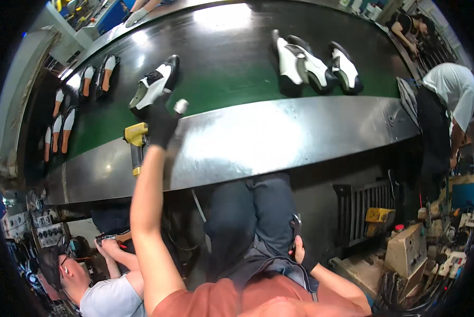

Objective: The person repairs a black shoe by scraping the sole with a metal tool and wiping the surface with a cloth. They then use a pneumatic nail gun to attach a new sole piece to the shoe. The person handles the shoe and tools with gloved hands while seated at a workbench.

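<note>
Reaching up over the steel ledge (279, 137), we are closing our gloved left hand (162, 124) around a small silvery-headed tool (180, 106), right beside the black-and-white shoe (155, 84) lying on the green belt (231, 79). A yellow power tool (136, 142) is sitting on the ledge, touching that wrist. Our right hand (298, 248) is resting low at our hip, curled around a dark object (295, 224); we cannot tell what it is.
</note>
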`<state>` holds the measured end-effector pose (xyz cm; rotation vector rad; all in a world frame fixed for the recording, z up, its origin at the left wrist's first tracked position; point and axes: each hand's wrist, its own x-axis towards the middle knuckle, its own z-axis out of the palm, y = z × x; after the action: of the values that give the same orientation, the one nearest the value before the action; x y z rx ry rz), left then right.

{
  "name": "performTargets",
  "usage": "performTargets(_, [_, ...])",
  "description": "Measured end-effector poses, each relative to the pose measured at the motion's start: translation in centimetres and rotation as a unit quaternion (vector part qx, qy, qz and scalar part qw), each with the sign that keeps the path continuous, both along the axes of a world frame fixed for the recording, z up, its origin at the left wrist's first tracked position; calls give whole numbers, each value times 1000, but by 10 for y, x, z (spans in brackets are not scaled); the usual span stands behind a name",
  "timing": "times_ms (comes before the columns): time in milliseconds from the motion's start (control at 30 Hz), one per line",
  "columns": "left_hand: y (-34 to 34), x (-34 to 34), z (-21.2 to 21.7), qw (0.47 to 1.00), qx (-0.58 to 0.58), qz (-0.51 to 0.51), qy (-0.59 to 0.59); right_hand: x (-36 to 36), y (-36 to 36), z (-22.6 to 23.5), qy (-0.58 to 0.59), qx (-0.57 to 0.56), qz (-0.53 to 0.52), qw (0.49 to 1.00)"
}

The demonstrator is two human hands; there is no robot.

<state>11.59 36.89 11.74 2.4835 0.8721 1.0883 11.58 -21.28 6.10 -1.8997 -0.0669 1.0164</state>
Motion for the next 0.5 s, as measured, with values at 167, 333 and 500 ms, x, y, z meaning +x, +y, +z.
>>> performTargets(167, [190, -51, 3, 897, -172, 266, 308, -1, 2, 1, -10, 0, 80, 997])
performTargets(333, [89, 46, 5, 930, -123, 152, 312, -16, 1, 1, -35, 5, 31, 999])
performTargets(500, [65, 48, -1, 945, -322, -15, 58, -18, -8, -13, -30, 9, 43, 999])
